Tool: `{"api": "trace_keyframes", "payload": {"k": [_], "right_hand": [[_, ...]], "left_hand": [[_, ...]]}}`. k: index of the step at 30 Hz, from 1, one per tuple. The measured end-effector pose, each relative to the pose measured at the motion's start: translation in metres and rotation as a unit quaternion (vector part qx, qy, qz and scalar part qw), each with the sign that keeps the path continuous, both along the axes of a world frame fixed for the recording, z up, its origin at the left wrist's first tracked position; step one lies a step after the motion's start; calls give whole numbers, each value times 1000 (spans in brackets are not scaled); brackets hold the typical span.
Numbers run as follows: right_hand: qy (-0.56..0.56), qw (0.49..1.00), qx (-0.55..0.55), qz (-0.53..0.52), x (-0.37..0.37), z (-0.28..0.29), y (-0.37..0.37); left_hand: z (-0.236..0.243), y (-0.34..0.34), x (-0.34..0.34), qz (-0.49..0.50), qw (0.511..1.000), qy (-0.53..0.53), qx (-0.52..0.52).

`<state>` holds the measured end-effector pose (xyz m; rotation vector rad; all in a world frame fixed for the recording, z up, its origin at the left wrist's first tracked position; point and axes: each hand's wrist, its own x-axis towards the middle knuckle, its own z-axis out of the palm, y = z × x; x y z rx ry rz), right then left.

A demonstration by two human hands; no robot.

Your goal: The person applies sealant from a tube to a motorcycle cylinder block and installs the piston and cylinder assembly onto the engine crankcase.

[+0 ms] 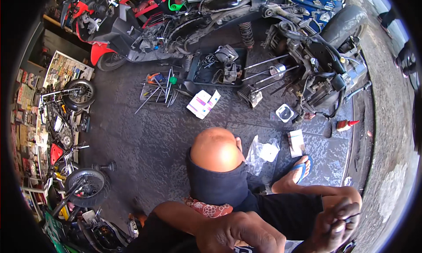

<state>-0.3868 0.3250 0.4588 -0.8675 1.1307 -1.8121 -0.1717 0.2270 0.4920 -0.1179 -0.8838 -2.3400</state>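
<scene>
Both my hands are raised close to the lower edge, above my bent legs. My left hand (246, 231) is curled closed, and its fingertips are hidden. Over my bent leg, my right hand (339, 222) is pinched closed. A tiny dark spot shows between its fingers, too small to name. On the floor beyond lie a crumpled clear plastic bag (263, 152), a small flat box (296, 143) beside my foot in a blue flip-flop (304, 168), and a ring-shaped white-edged part (285, 113).
A stripped motorcycle engine (323, 83) with long studs and a piston (277, 71) stands ahead right. Nearby are a tray (200, 79) of metal parts, an opened white box (203, 104), a tool rack (159, 88) and a red-capped bottle (347, 125). Motorcycles line the left side.
</scene>
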Motion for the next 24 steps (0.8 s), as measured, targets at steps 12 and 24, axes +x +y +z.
{"api": "trace_keyframes", "payload": {"k": [12,24], "right_hand": [[-1,998,-18,66,43,2,-20],[-313,946,61,53,102,-72,-184]], "left_hand": [[-4,-12,21,-111,992,-65,17],[-39,-162,-11,233,796,-534,-166]]}}
